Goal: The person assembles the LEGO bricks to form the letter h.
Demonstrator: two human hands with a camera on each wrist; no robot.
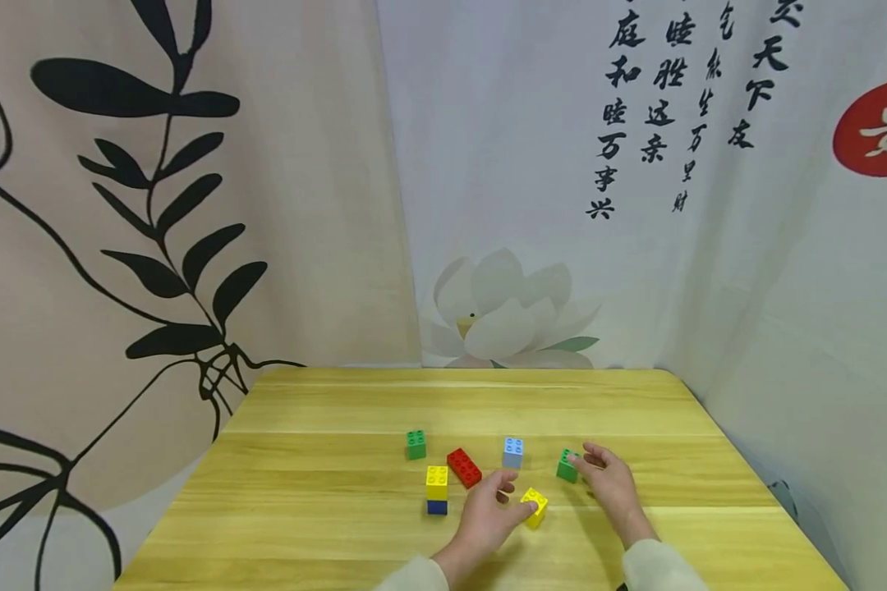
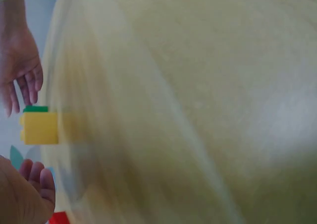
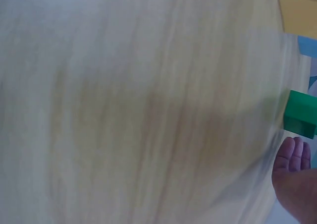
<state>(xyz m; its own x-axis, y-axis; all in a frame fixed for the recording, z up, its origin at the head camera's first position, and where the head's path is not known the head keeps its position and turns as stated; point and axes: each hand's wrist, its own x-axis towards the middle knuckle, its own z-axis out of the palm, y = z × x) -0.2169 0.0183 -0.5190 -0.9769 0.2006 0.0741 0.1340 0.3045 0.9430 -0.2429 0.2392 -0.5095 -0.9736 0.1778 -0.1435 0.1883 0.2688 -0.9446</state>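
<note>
My left hand point(image 1: 488, 513) is beside a loose yellow brick point(image 1: 539, 498), its thumb overlapping the brick's edge in the head view. A gap shows between those fingers and the yellow brick point(image 2: 40, 128) in the left wrist view. My right hand point(image 1: 612, 484) is next to a green brick point(image 1: 566, 468), thumb and fingers spread at its right side. In the right wrist view that hand's fingers point(image 3: 295, 157) lie close to the green brick point(image 3: 300, 112); the thumb is hidden, and whether they touch is unclear.
A red brick point(image 1: 464, 468) lies left of the left hand, and a light blue brick point(image 1: 513, 453) behind it. Further left, a yellow brick point(image 1: 437, 483) adjoins a dark blue brick point(image 1: 437, 507). Another green brick point(image 1: 416, 444) is behind them on the wooden table point(image 1: 303, 492).
</note>
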